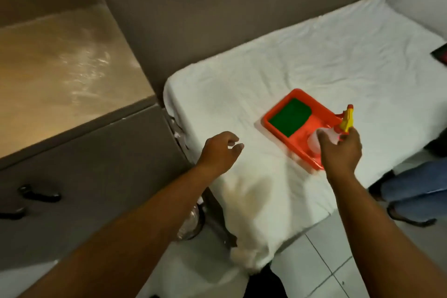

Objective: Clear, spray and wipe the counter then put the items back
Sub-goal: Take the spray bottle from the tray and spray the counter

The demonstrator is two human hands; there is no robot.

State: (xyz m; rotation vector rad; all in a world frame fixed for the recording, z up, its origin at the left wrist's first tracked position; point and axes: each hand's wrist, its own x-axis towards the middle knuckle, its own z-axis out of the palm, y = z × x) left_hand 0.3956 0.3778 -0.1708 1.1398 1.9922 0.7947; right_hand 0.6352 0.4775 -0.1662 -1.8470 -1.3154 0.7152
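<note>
Tray (272,117) holds green pad (290,117); right hand (341,152) grips spray bottle (344,126), left hand (219,152) loose.

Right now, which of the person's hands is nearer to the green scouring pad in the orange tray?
Right. The right hand grips the spray bottle over the orange plastic tray, just beside the flat green scouring pad. The left hand hovers off the tray, farther away.
</note>
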